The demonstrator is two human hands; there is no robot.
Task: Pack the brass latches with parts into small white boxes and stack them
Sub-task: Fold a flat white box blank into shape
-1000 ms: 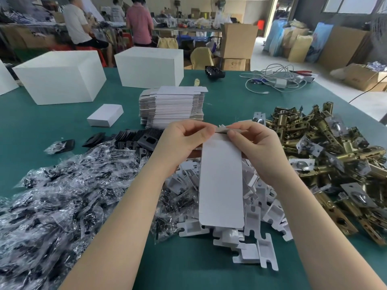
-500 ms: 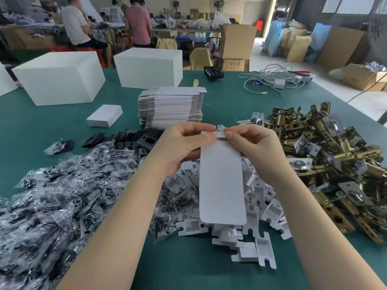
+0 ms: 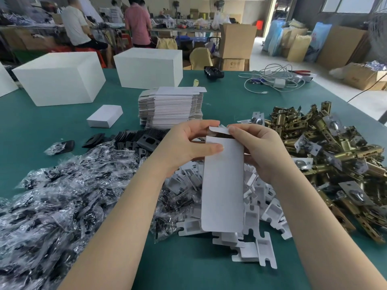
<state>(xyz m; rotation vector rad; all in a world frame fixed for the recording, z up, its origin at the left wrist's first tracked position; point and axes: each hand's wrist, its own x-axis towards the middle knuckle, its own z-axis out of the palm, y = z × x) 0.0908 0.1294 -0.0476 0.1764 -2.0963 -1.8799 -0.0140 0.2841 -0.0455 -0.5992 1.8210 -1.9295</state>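
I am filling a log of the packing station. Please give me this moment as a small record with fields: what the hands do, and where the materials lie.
left hand: left hand grips the upper left of the flat white box
right hand: right hand pinches the box's top flap, which is opening
box state: unfolded, not yet loaded
brass latches: pile at the right on the green table
white inserts: heap under the box
bagged parts: heap at the left
flat box stack: stack behind the hands
finished small box: one left of that stack

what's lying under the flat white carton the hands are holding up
Under the flat white cardboard carton, held by left hand and right hand, lies a pile of white moulded plastic inserts. What sits directly behind the carton is hidden.
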